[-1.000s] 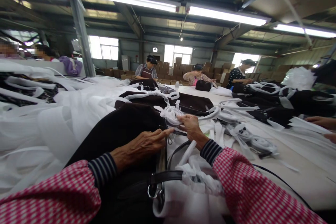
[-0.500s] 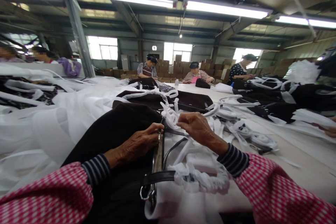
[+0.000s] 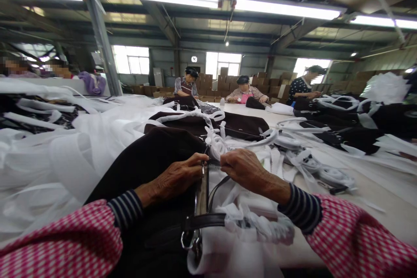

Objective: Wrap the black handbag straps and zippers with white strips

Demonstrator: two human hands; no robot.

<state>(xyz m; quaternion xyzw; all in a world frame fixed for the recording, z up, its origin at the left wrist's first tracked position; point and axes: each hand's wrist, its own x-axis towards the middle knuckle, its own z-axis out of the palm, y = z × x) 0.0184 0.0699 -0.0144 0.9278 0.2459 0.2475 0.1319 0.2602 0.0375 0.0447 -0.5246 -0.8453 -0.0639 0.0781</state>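
Note:
A large black bag (image 3: pixel 146 152) lies in front of me with its zipper (image 3: pixel 202 195) running toward me. My left hand (image 3: pixel 179 176) rests on the bag, its thumb and forefinger pinched on the bag's edge by the far end of the zipper. Close beside it on the right, my right hand (image 3: pixel 244 169) is closed around the dark strap (image 3: pixel 214 162) that spans the gap between the hands. White wrapping (image 3: pixel 263 221) covers part of a handle whose black leather tab (image 3: pixel 205 221) crosses the zipper. A metal ring (image 3: pixel 185 241) hangs below that tab.
White sheet material (image 3: pixel 74 152) is heaped on the left. More black bags (image 3: pixel 244 125) with white-wrapped handles lie beyond my hands and at the right. Several co-workers are around the table, one in a dotted top (image 3: pixel 301 89). A metal post (image 3: pixel 102 43) rises at the left.
My right hand has come lower, beside the left fingers, and the dark strap now runs taut between them. The left hand keeps its place on the bag; the whole view has shifted slightly.

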